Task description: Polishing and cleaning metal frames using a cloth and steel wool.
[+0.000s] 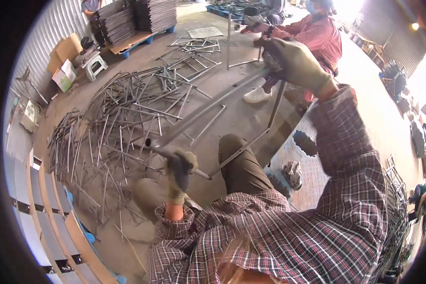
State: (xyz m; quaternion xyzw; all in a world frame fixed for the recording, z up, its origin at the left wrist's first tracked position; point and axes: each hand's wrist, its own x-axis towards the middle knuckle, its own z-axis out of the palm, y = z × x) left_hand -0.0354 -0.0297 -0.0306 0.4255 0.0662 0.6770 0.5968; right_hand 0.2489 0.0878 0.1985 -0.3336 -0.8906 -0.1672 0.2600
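A rectangular frame of grey metal tube is held up above my knees. My left hand, in a dark-palmed glove, is closed round its near left side, beside an open tube end. My right hand, in a pale glove with a dark, worn front, grips the raised far right corner. The tube's far side runs slanting between the two hands, and its near side passes over my trouser knee. The right glove hides the corner it holds.
A wide heap of loose metal frames covers the floor at left. A co-worker in a red checked shirt sits close beyond my right hand. Stacked panels stand near left, tall dark stacks at the back. Another frame pile lies at right.
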